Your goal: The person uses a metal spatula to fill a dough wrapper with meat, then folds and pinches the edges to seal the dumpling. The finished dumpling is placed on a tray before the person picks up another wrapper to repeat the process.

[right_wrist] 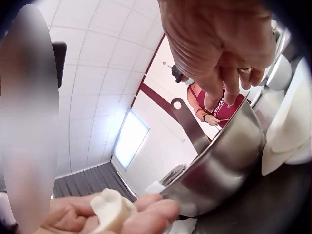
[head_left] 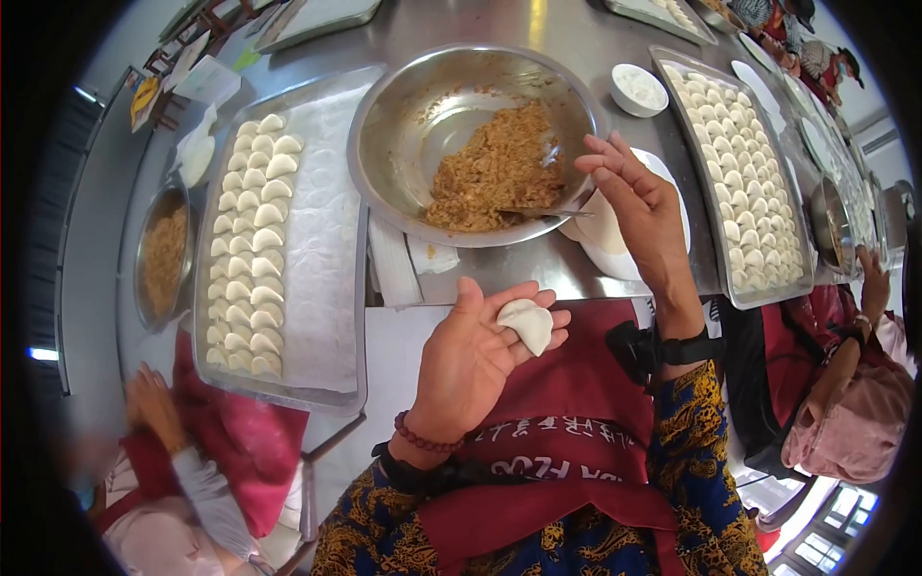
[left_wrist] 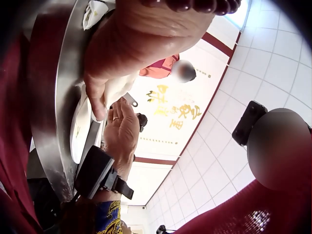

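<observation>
My left hand [head_left: 459, 365] is held palm up in front of my apron, its fingers stretched out. A folded white dumpling [head_left: 528, 324] lies across those fingers; the right wrist view also shows this dumpling [right_wrist: 111, 208] from the side. My right hand [head_left: 642, 202] hovers by the right rim of a large steel bowl [head_left: 363, 158], fingers loosely extended with nothing in them. Brown minced filling [head_left: 504, 158] fills part of the bowl, and a metal utensil's handle [head_left: 555, 212] leans over its near rim. Pale round dough wrappers [head_left: 600, 226] are stacked beneath my right hand.
Left of the bowl, a metal tray [head_left: 322, 259] holds rows of dumplings [head_left: 252, 250]. Another dumpling tray [head_left: 672, 60] lies to the right. A small bowl of white flour [head_left: 639, 88] stands behind the wrappers. People in maroon aprons sit on both sides, close to my elbows.
</observation>
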`<state>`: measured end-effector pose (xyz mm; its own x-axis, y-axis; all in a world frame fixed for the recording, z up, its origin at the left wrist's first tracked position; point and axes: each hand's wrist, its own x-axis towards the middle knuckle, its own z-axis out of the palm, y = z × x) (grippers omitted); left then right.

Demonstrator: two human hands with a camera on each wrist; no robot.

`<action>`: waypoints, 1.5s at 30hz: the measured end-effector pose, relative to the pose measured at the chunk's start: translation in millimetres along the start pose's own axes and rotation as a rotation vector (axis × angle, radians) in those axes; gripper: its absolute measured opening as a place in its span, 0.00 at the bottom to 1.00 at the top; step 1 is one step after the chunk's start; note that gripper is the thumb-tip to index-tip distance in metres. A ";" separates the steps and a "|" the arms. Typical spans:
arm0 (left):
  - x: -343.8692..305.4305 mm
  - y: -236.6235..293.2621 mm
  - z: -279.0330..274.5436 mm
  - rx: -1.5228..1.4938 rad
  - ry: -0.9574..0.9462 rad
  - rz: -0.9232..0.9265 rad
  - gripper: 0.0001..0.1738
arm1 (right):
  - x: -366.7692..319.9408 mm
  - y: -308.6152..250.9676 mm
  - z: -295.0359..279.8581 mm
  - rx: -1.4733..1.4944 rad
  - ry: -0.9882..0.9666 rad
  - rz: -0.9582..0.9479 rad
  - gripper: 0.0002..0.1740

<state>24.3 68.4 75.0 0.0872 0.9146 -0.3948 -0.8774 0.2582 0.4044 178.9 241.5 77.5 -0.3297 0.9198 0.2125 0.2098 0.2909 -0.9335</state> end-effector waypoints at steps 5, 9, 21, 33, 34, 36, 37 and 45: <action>-1.2 -2.3 6.2 0.004 0.000 -0.008 0.42 | -11.8 -6.5 -13.0 0.367 0.006 0.162 0.13; -1.7 -4.3 7.3 0.021 -0.019 -0.006 0.42 | -21.1 -6.6 -19.5 0.590 0.043 0.262 0.15; -3.0 -7.8 10.9 -0.042 -0.029 -0.014 0.42 | -72.9 -17.3 -14.6 0.412 0.079 0.308 0.08; -2.2 -20.4 13.5 0.075 -0.079 0.012 0.38 | -106.7 -23.8 21.8 0.161 -0.289 -0.026 0.10; -3.0 -20.1 14.4 0.075 -0.077 0.011 0.38 | -106.9 -23.4 21.8 0.162 -0.289 -0.024 0.10; -3.9 -19.7 15.8 0.108 -0.121 0.007 0.39 | -107.1 -22.3 21.3 0.128 -0.294 -0.050 0.08; -4.1 -19.3 16.8 0.108 -0.119 0.006 0.39 | -107.0 -21.5 20.9 0.130 -0.294 -0.048 0.08; -3.7 -23.6 11.8 0.086 -0.076 0.017 0.38 | -107.8 -23.8 17.7 -0.023 -0.303 -0.156 0.11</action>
<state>50.3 62.6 76.6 0.1113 0.9393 -0.3247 -0.8355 0.2654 0.4812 193.1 130.8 71.7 -0.6175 0.7444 0.2539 0.1542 0.4311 -0.8890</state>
